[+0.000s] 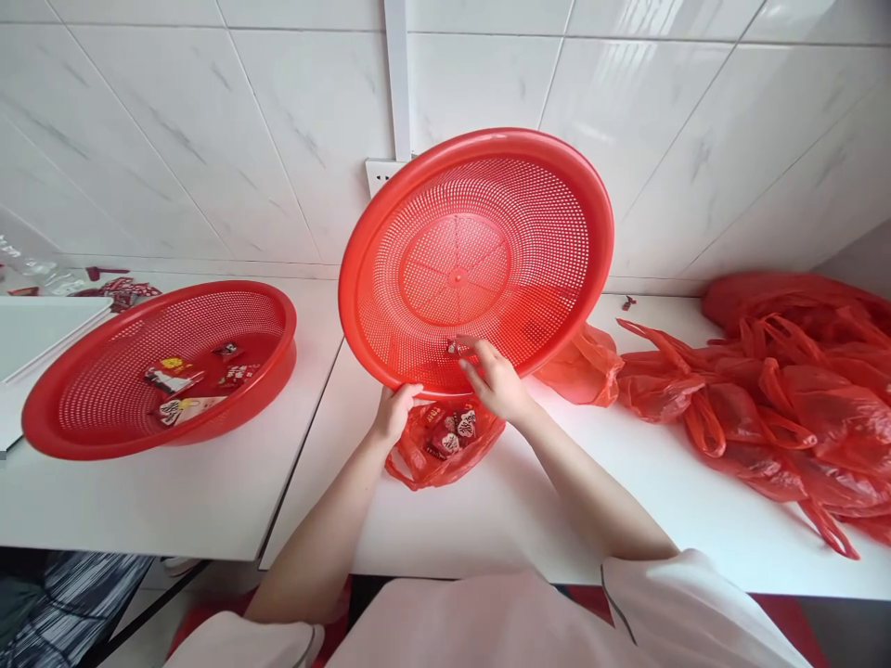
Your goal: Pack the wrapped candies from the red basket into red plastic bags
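Observation:
A large red plastic colander (pixel 456 190) is tilted up steeply, its open side facing me. My left hand (pixel 398 410) grips its lower rim, thumb on top, with the other fingers hidden. Inside the colander, near the low edge, lies a small dark-wrapped piece (pixel 452 347). Beside that piece, my right hand (pixel 496 378) reaches over the rim with its fingers apart, holding nothing that I can see. Just under the low rim, an open red plastic bag (pixel 424 475) holds several wrapped packets (pixel 451 434) in dark red and white.
To the left, another red colander (pixel 275 371) contains several packets. Filled red bags (pixel 786 408) are piled at the right, and one bag (pixel 588 366) sits behind the raised colander. A small wrapper (pixel 629 302) lies near the tiled wall. A seam crosses the white tabletop (pixel 209 506).

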### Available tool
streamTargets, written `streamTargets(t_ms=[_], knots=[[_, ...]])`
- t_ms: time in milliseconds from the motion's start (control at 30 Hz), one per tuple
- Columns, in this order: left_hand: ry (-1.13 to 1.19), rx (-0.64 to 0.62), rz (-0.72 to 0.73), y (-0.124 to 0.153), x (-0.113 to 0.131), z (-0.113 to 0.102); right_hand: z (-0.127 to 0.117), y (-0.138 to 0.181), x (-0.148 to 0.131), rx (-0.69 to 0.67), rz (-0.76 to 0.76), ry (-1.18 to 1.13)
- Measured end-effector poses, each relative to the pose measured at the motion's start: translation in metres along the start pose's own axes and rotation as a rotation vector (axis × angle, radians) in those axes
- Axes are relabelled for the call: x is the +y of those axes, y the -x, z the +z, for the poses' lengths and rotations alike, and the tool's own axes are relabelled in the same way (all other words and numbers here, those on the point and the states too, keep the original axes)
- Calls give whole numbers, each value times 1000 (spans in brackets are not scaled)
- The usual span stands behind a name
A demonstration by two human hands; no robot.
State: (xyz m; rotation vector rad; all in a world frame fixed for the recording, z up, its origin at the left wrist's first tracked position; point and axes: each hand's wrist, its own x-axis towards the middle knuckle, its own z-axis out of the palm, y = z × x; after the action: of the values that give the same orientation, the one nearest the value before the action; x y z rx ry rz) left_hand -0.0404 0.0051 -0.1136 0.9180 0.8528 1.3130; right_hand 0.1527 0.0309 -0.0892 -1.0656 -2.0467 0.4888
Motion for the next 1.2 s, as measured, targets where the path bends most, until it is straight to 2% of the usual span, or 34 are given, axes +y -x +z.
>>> streamTargets(t_ms=[167, 267, 533, 733, 833, 1000, 1200], knots=[[-24, 1, -5, 1, -3, 0, 5, 2, 10, -195, -30, 243], [-38, 22, -11, 1, -4, -1, 5, 3, 12, -288, -52, 233], [-53, 145, 96, -10, 0, -15, -14, 0, -7, -257, -101, -6], [-15, 211, 189, -18, 14, -29, -22, 1, -5, -151, -32, 42], [-4, 185, 162, -18, 18, -31, -26, 1, -5, -172, 17, 54], [21, 102, 131, -12, 17, -21, -24, 4, -11, -357, -1, 4], [-47, 47, 41, -6, 9, -15, -13, 7, -1, -487, 60, 35]])
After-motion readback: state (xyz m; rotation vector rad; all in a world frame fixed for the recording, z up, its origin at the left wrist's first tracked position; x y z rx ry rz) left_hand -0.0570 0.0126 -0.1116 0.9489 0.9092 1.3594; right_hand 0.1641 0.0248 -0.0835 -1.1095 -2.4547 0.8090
